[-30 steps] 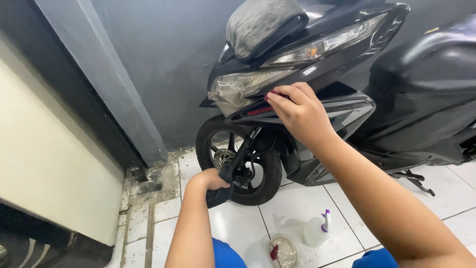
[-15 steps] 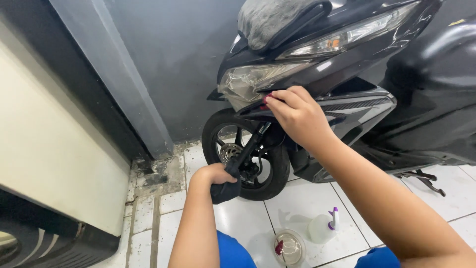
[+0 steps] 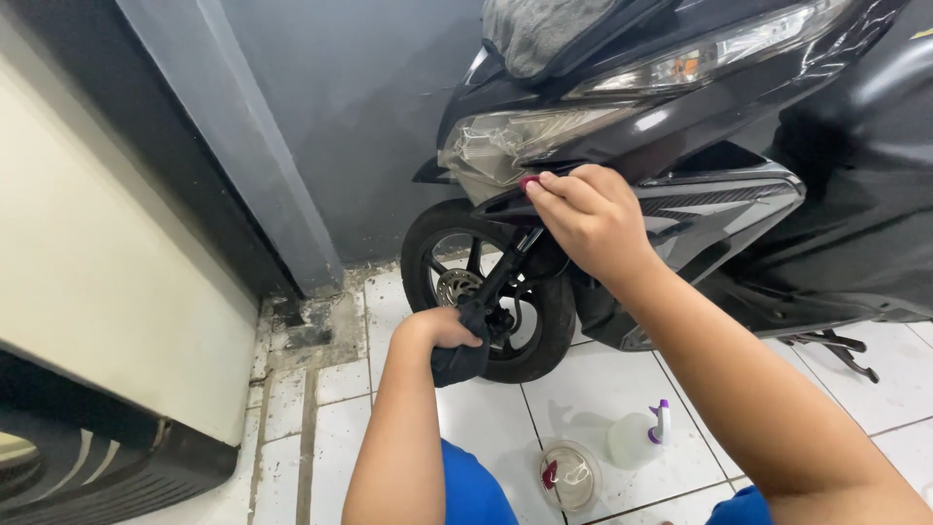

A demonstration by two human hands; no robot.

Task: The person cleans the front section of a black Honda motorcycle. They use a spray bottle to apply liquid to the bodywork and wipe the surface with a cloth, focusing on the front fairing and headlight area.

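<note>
A black scooter (image 3: pixel 739 136) stands on white floor tiles, its front wheel (image 3: pixel 491 287) turned toward a grey wall. My right hand (image 3: pixel 588 219) presses a small red pad (image 3: pixel 528 182) against the front panel just below the headlight (image 3: pixel 505 146). My left hand (image 3: pixel 442 331) is closed around the lower end of the black front fender (image 3: pixel 465 358) by the wheel. Both forearms reach up from the bottom of the view.
A small spray bottle (image 3: pixel 637 437) with a purple nozzle and a clear round container (image 3: pixel 569 474) sit on the tiles below the wheel. A grey pillar (image 3: pixel 243 146) and cream wall (image 3: pixel 97 282) stand at left. The kickstand (image 3: pixel 836 348) rests at right.
The view has shifted, so the scooter sits further right and higher in the frame. My right hand has slid slightly along the panel under the headlight. My left hand keeps its grip.
</note>
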